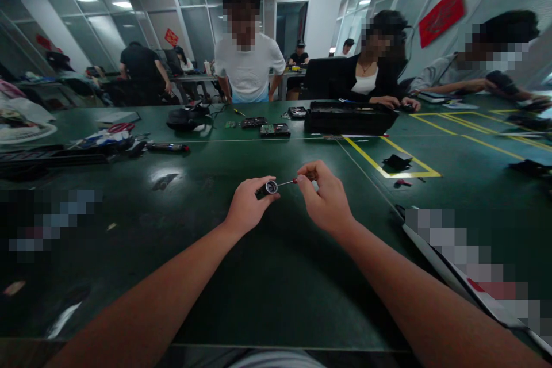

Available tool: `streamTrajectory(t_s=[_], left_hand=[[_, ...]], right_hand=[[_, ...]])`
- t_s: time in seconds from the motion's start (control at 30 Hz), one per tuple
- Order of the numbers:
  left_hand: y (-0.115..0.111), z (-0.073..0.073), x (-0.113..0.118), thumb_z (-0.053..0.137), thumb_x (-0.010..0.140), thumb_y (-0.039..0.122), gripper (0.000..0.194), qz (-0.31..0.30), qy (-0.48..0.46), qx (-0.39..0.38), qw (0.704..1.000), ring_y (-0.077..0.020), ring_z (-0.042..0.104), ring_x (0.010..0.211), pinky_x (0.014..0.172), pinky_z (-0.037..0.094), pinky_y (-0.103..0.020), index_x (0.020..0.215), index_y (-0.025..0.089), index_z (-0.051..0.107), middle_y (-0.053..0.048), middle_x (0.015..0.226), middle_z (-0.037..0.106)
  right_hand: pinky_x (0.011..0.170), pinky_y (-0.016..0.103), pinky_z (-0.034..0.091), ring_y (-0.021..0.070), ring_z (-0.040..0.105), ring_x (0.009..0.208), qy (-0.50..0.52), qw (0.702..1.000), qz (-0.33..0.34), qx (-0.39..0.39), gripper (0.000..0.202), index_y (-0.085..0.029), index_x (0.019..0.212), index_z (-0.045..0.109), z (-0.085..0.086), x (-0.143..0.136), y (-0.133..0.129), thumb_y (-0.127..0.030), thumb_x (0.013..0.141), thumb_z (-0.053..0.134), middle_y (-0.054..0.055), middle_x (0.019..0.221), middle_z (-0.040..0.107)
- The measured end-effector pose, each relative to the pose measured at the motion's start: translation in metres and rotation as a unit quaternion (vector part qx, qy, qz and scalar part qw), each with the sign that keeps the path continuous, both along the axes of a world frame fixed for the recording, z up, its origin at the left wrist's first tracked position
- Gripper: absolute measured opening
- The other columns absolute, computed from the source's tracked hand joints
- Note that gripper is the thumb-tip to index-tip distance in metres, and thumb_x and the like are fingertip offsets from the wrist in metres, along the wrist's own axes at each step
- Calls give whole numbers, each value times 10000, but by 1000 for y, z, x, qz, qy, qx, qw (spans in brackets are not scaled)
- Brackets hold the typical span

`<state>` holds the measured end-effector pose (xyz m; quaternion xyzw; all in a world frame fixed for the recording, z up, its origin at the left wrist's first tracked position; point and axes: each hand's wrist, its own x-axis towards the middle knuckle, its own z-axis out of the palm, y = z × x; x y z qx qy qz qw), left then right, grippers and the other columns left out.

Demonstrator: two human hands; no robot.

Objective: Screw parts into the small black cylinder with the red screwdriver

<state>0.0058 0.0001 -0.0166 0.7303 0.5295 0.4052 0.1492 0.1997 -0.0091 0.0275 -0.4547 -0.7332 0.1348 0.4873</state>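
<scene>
My left hand is closed around a short black cylinder with a silver-rimmed round end, which looks like a flashlight. That end faces me and slightly to the right. Between the fingertips of my right hand is a small screwdriver with a red handle and a thin metal shaft. The shaft points left at the flashlight's rim; whether its tip touches the rim or stops just short, I cannot make out. Both hands are over the green table, near its middle.
Farther back lie a long black case, circuit-board parts and a black tool. A yellow-taped square holds a small black piece. To the right is a white-edged panel. A person in a white shirt stands opposite.
</scene>
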Motion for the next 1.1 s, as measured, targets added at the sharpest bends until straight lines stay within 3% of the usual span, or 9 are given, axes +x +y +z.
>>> streamTrajectory(t_s=[0.33, 0.53, 0.67, 0.87, 1.1], left_hand=[[0, 0, -1, 786, 849, 230, 393, -2, 6, 0, 1000, -234, 633, 1066, 968, 476, -408, 1225, 279, 683, -27, 1146, 711], [0, 1, -2, 772, 858, 231, 385, -1, 7, -8, 1000, -238, 631, 1078, 977, 483, -420, 1230, 272, 679, -36, 1157, 708], [0, 1, -2, 764, 866, 249, 387, 1, 8, -10, 1000, -240, 626, 1078, 969, 482, -423, 1241, 275, 674, -37, 1152, 706], [1, 1, -3, 762, 861, 233, 389, 3, 11, -9, 1000, -240, 632, 1065, 967, 488, -416, 1239, 270, 678, -42, 1141, 710], [2, -1, -3, 784, 838, 205, 400, 5, 5, -3, 1000, -237, 637, 1087, 1002, 483, -414, 1220, 281, 691, -36, 1164, 713]], right_hand=[[529, 282, 292, 124, 484, 462, -52, 995, -79, -15, 613, -201, 711, 730, 0, 2, 3, -651, 984, 416, -23, 480, 520], [504, 297, 250, 117, 414, 410, -77, 992, -100, -22, 783, -208, 468, 538, -1, 3, 4, -752, 964, 270, 2, 424, 468], [497, 317, 231, 127, 387, 397, -95, 987, -122, -42, 787, -224, 421, 479, 2, 5, 6, -749, 964, 259, 11, 405, 441], [501, 306, 252, 126, 406, 417, -104, 986, -116, -54, 657, -216, 494, 584, 1, 3, 5, -647, 966, 431, -6, 429, 477], [518, 299, 252, 134, 452, 490, -112, 986, -105, -63, 505, -206, 602, 615, -1, 1, 7, -527, 968, 484, -4, 521, 538]])
